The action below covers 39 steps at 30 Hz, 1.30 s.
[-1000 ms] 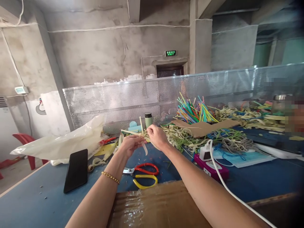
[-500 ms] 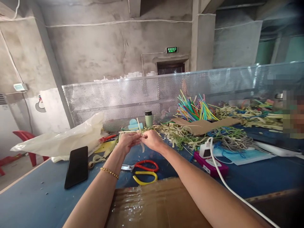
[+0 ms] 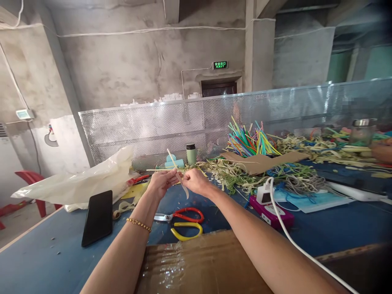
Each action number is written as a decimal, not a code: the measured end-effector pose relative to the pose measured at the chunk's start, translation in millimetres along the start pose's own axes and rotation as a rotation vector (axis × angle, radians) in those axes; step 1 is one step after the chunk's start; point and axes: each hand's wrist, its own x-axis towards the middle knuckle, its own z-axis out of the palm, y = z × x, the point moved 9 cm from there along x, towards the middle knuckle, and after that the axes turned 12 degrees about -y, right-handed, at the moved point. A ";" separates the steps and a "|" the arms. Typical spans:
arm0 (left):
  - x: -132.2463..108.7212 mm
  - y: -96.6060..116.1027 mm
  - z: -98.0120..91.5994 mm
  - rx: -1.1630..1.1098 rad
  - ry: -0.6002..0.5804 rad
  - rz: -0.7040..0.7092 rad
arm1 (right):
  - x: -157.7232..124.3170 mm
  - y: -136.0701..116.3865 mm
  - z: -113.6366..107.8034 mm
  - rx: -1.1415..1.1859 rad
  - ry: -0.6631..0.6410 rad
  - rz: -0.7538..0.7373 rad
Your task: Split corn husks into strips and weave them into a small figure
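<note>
My left hand [image 3: 161,183] is closed in a pinch on thin pale strips above the blue table. One pale strip [image 3: 171,157] slants up and away from the fingertips, and a slimmer strip [image 3: 153,170] points out to the left. A flat ribbon-like end [image 3: 185,192] hangs down between the hands. My right hand [image 3: 196,182] is also closed, with thumb and finger together at the strips close to the left fingertips. Just below the hands lie scissors [image 3: 188,214] with one red and one yellow handle loop.
A cardboard box [image 3: 202,261] is nearest me. On the left are a black phone [image 3: 97,218] and a plastic sheet [image 3: 76,179]. A green bottle [image 3: 191,155], colourful stems [image 3: 252,139] and tangled strips stand behind. At right sit a purple power block [image 3: 269,212] and white cable [image 3: 283,228].
The upright strip now leans further left, and the sideways strip reaches further left. My hands have drawn slightly apart, the left one shifting left. The view has shifted slightly.
</note>
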 end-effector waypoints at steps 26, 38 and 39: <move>0.9 -5.0 27.3 0.363 -0.114 0.053 | -1.4 18.5 -32.2 0.113 0.197 0.018; -7.7 -2.9 48.2 0.710 -0.297 0.034 | 0.1 -0.2 -32.1 0.049 0.070 -0.185; -7.3 -3.3 46.9 0.702 -0.299 0.027 | 1.0 3.5 -32.2 0.098 0.071 -0.179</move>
